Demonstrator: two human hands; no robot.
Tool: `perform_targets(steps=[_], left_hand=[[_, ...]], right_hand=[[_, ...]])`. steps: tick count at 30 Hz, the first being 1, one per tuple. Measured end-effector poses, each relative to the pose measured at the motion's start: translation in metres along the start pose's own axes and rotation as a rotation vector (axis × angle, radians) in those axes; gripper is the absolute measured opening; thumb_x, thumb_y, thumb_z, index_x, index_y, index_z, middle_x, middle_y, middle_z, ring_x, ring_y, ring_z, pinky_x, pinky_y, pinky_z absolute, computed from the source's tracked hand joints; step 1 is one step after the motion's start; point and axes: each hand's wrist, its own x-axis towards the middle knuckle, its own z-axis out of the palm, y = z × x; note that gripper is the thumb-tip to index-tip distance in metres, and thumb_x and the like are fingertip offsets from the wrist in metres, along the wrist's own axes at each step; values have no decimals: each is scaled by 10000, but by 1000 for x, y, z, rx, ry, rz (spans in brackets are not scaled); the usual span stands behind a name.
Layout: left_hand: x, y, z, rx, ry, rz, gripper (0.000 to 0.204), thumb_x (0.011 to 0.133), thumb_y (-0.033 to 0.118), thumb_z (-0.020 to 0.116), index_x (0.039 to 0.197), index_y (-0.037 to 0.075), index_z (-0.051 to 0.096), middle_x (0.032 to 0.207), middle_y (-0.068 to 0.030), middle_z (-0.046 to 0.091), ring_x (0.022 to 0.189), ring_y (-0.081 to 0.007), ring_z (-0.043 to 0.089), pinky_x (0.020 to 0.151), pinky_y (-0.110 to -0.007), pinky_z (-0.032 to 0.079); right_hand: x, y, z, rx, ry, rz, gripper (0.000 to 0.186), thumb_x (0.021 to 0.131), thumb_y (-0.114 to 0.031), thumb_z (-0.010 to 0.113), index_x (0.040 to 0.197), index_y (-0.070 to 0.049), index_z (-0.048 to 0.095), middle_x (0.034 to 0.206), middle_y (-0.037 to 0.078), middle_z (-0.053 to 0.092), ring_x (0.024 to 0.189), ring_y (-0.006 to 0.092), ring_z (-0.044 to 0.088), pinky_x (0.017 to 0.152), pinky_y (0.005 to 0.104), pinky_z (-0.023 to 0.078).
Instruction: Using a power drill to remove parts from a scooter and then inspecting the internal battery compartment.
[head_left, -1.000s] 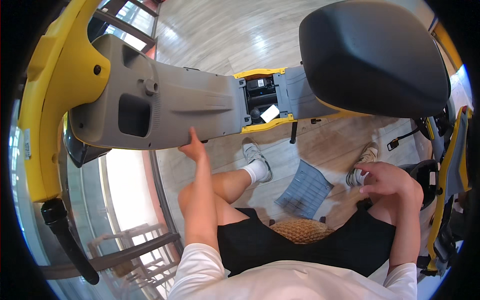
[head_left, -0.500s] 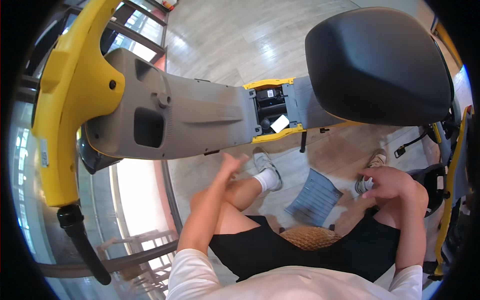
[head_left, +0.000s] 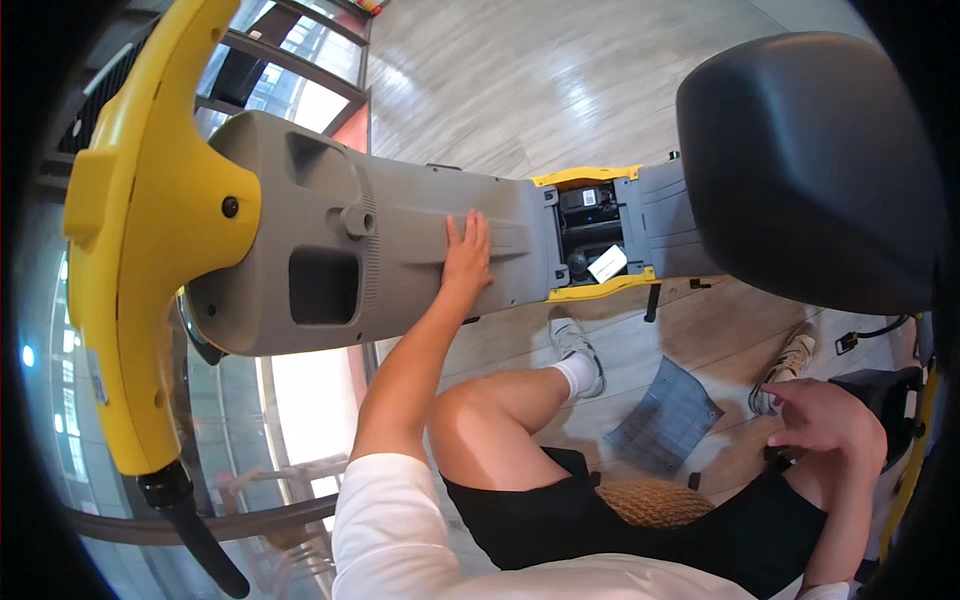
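A yellow and grey scooter stands across the view in front of me. My left hand (head_left: pixel 467 255) lies on its long grey body panel (head_left: pixel 412 190), palm down and fingers outstretched, holding nothing. To the right of that hand is an uncovered compartment (head_left: pixel 590 234) with yellow edges, showing black parts inside. A small white card or label (head_left: pixel 607 263) sits at its near side. My right hand (head_left: pixel 828 418) hovers by my right knee, empty, with thumb and fingers apart. Nearest to it on the floor is a curved grey ribbed panel (head_left: pixel 664 415).
The scooter's black seat (head_left: pixel 810 170) rises at the right. At the left are the yellow handlebar cover (head_left: pixel 150 190) and a black grip (head_left: pixel 205 545). A woven seat (head_left: pixel 655 503) shows between my legs. Glass and a dark frame (head_left: pixel 300 62) border the left side.
My left hand has moved up and forward from above my knee onto the grey body panel. The view has shifted, so the scooter appears further right. My right hand stays by the knee.
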Motion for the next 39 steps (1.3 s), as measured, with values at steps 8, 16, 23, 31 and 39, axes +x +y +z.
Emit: perform_targets(steps=[8,16,23,31,39], left_hand=[[45,15,10,9,-22,-93,936,674,648,662,1320,-2,475,1237,-167,493,1217,-366,405,1031,-622,261],[44,10,11,-39,24,-45,832,684,623,668,1209,-15,568,1146,-160,506,1146,-351,431,963,-601,299],[40,9,11,-38,72,-57,828,661,630,686,1161,-22,588,1101,-154,509,1101,-323,439,919,-568,313],[45,7,1,19,71,-31,835,679,650,664,1153,-31,579,1041,-107,489,1067,-273,432,907,-548,317],[45,7,5,-41,45,-3,784,685,616,676,1127,-28,605,1048,-141,505,1063,-318,448,890,-569,326]], right_hand=[[2,14,-7,-10,25,8,695,716,-329,761,1295,-31,517,1071,195,628,1019,356,587,894,408,454],[-5,12,-11,-46,71,23,651,722,-353,751,1255,-33,558,1050,159,649,1028,325,586,894,407,454],[-8,16,-16,-71,38,21,662,671,-349,770,1201,-1,579,1028,187,619,1011,357,574,895,411,442],[-9,3,-19,-100,47,47,619,662,-344,775,1165,-22,615,1001,176,631,1008,346,575,894,419,439],[11,-5,-8,-124,119,-75,626,680,-346,778,1208,-62,597,983,146,636,954,329,589,878,416,441]])
